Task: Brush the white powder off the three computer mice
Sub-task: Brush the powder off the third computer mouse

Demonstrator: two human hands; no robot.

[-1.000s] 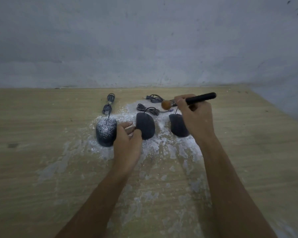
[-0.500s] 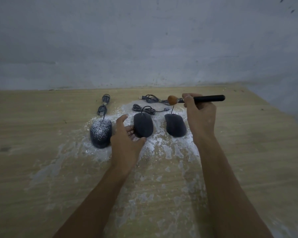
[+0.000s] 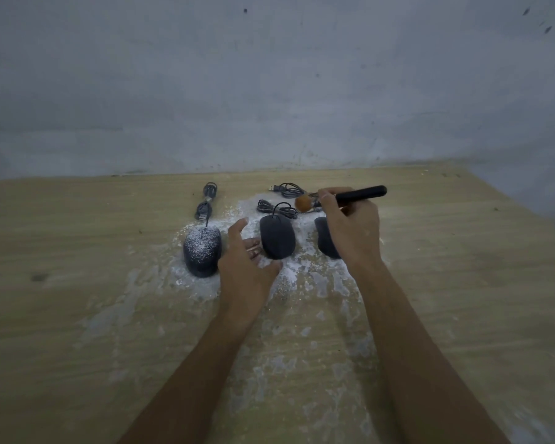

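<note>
Three dark wired mice lie in a row on the wooden table (image 3: 77, 251). The left mouse (image 3: 202, 251) is speckled with white powder on top. The middle mouse (image 3: 277, 236) looks dark and clean. My right hand (image 3: 353, 229) partly covers the right mouse (image 3: 325, 240) and grips a black-handled brush (image 3: 359, 194), whose orange head (image 3: 302, 202) hovers above the cables behind the middle mouse. My left hand (image 3: 247, 261) sits open between the left and middle mice, fingers spread, holding nothing.
White powder (image 3: 302, 283) is smeared over the table around and in front of the mice. Coiled cables with USB plugs (image 3: 207, 200) (image 3: 287, 189) lie behind them. A grey wall (image 3: 269, 91) rises at the table's far edge.
My left hand let go of the middle mouse and opened, shifting left. My right hand lifted the brush slightly and now lowers its head toward the cables behind the middle mouse.
</note>
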